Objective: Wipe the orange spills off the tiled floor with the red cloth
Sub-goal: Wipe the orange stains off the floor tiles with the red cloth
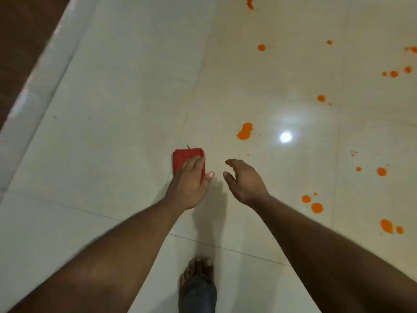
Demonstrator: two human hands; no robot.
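A folded red cloth (188,158) lies flat on the tiled floor (112,109), partly under our left hand (189,186), whose straight fingers reach over it; whether they touch it we cannot tell. It looks soft and light, best gathered at its free far edge. Our right hand (244,180) hangs relaxed and empty nearby. Orange spills (244,131) dot the glossy tiles beyond, unwiped. A bare foot (198,281) stands below.
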